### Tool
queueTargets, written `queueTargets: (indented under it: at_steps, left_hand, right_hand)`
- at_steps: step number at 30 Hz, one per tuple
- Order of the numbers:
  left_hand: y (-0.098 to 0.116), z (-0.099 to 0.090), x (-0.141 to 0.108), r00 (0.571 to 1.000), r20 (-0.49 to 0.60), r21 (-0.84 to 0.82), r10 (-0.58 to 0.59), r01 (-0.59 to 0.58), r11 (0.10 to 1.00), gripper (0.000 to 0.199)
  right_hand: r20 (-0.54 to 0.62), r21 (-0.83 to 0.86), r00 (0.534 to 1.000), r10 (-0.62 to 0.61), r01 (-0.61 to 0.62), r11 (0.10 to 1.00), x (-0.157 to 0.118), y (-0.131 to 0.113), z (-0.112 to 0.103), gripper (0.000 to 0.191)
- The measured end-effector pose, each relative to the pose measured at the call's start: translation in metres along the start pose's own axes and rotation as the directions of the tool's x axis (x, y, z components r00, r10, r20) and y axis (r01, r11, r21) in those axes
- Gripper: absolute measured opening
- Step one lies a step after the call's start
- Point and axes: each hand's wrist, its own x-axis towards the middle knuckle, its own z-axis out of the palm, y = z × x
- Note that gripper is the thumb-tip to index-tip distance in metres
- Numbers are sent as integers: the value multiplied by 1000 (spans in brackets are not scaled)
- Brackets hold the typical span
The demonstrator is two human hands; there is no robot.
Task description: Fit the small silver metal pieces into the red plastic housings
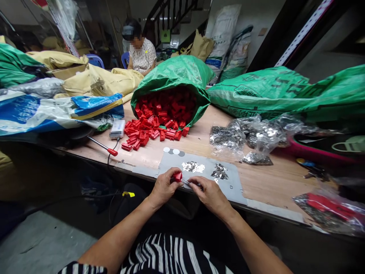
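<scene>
Near the table's front edge, my left hand (166, 186) pinches a small red plastic piece (178, 177) between thumb and fingers. Close beside it, my right hand (207, 190) is closed on a thin metal tool (186, 181) that looks like tweezers; its tip points at the red piece. Whether the tip touches the piece I cannot tell. Both hands are over a grey mat (234, 179). Behind them on the mat lie a pile of shiny silver metal bits (193, 166) and a pile of darker metal bits (219, 172).
Red pieces (144, 131) spill from a green sack (176, 72) lying open on the table. Plastic bags of metal parts (248, 133) sit to the right. A red-tipped lever (112, 152) juts out at the left edge. Across the table a person (142, 53) sits.
</scene>
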Motion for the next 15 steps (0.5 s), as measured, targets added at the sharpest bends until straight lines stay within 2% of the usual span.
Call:
queueTargets:
  at_steps: [7, 15]
  left_hand:
    - [0, -4, 3, 999, 35, -19, 28, -27, 999, 41]
    - [-2, -5, 4, 999, 37, -33, 15, -14, 999, 39]
  right_hand:
    - [12, -8, 999, -48, 48, 999, 5, -3, 0, 19]
    - [29, -17, 998, -57, 58, 998, 6, 0, 2, 19]
